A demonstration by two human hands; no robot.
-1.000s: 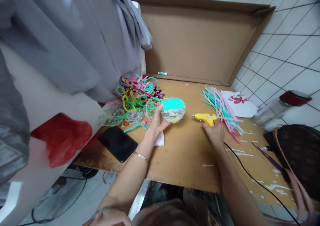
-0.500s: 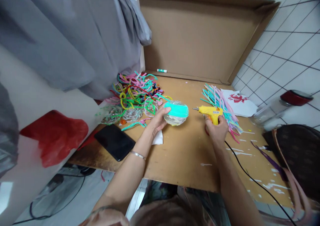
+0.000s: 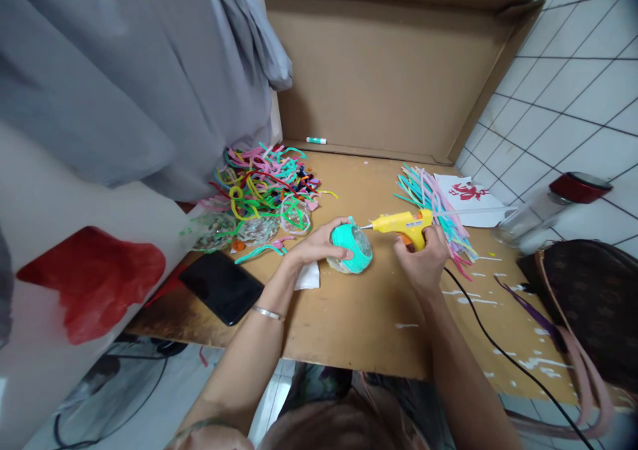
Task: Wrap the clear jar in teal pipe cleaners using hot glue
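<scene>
My left hand [image 3: 326, 242] is wrapped round a rounded clear piece with a broad turquoise band [image 3: 353, 254], tilted above the table. In my right hand [image 3: 423, 256] is a yellow hot glue gun [image 3: 401, 224] with a black cord trailing down to the right. The gun's metal nozzle points left and reaches the upper right edge of the rounded piece; whether it touches cannot be made out. Beyond my left hand lies a tangled heap of colourful pipe cleaners [image 3: 269, 181]. Straighter turquoise, pink and lilac pipe cleaners [image 3: 423, 191] lie behind the glue gun.
A black phone or tablet [image 3: 222, 287] lies at the left. Clear ribbed pieces [image 3: 259, 229] sit before the heap. At the right are a red-lidded bottle [image 3: 548, 207], a dark bag [image 3: 583, 310] and paper with a red figure [image 3: 468, 201]. A cardboard wall [image 3: 389, 71] stands behind.
My left hand has turned and lowered the rounded piece. My right hand has brought the glue gun left, so its nozzle is now at the piece's edge.
</scene>
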